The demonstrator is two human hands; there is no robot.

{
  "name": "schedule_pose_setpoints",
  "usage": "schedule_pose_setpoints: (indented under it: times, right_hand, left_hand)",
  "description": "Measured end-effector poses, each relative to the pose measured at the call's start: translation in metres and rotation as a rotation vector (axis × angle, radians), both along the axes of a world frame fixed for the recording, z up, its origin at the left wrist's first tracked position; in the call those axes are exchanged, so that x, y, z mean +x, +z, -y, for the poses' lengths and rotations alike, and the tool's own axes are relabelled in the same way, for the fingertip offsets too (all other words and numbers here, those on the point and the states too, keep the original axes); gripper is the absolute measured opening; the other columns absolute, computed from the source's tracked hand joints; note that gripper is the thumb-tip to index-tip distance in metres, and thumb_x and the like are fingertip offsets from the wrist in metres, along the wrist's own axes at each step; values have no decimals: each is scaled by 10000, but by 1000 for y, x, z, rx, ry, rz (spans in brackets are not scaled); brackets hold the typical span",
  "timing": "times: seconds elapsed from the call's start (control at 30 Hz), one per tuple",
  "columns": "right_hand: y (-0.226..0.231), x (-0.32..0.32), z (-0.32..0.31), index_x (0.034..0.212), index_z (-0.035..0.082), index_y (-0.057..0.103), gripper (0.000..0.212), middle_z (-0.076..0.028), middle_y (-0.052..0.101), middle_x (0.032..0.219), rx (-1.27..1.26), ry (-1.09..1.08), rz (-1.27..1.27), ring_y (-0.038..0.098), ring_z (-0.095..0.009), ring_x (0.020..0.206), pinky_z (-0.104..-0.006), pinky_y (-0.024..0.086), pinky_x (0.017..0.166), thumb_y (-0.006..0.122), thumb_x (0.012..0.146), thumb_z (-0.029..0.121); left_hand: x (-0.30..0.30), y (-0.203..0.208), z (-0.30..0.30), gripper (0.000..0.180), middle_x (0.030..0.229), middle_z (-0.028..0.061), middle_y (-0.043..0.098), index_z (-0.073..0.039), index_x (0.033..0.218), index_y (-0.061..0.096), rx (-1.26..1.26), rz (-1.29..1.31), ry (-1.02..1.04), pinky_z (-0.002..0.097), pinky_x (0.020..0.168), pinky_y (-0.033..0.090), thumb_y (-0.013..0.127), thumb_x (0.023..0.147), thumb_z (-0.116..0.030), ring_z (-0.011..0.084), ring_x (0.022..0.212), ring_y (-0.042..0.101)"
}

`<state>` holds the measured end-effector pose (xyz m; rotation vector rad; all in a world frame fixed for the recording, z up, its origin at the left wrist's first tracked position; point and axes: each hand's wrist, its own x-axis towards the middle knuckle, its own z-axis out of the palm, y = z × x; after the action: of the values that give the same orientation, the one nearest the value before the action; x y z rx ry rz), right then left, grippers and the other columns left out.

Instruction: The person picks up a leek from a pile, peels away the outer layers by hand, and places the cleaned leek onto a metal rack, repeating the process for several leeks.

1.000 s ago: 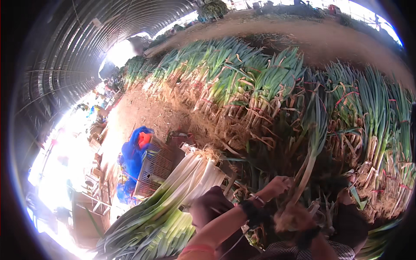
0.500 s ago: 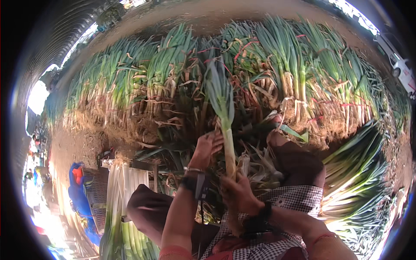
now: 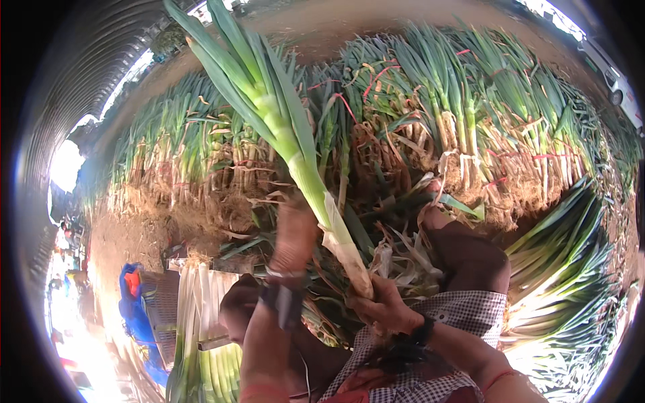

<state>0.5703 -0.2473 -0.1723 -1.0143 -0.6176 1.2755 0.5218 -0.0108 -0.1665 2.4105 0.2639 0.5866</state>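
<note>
A large leek (image 3: 306, 178) slants up and away to the left in front of me, with its green leaves spread at the top. Its pale lower end is gripped by my right hand (image 3: 386, 305), fingers closed round it near the root. Part of a dry, loose outer skin clings halfway down the stem. My left hand (image 3: 294, 232) is just left of the stem, smeared by motion, so its fingers do not show clearly. Stripped leaves (image 3: 400, 258) lie in a heap beneath the leek, between my knees.
Upright leek bundles (image 3: 457, 114), some bound with red ties, line the back. Loose leeks (image 3: 557, 269) lie piled on the right. Pale cleaned leeks (image 3: 201, 302) rest on a low stand at left, beside a blue plastic sheet (image 3: 138, 322) and a crate (image 3: 163, 295).
The leek has come nearer and now tilts to the left with its leaves higher. My left hand has moved left and away from the stem. My right hand still grips the lower end.
</note>
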Motion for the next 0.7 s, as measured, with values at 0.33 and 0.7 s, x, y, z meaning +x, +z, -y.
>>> schedule_pose_setpoints:
  times: [0.33, 0.7]
  right_hand:
    - [-4, -16, -9, 1004, 43, 558, 195, 44, 546, 744, -38, 76, 389, 490, -51, 631, -237, 414, 553, 700, 891, 113]
    - [1, -9, -134, 1170, -52, 530, 346, -61, 567, 1006, 200, -133, 257, 512, -91, 891, -246, 448, 763, 622, 906, 152]
  left_hand:
    - [-42, 76, -32, 483, 1132, 91, 641, -24, 1278, 539, -886, 454, 198, 405, 846, 493, 551, 960, -387, 213, 1006, 617]
    - [-70, 48, -53, 525, 1300, 81, 550, -56, 1382, 437, -1335, 679, 33, 450, 1025, 413, 629, 937, -259, 247, 1182, 534]
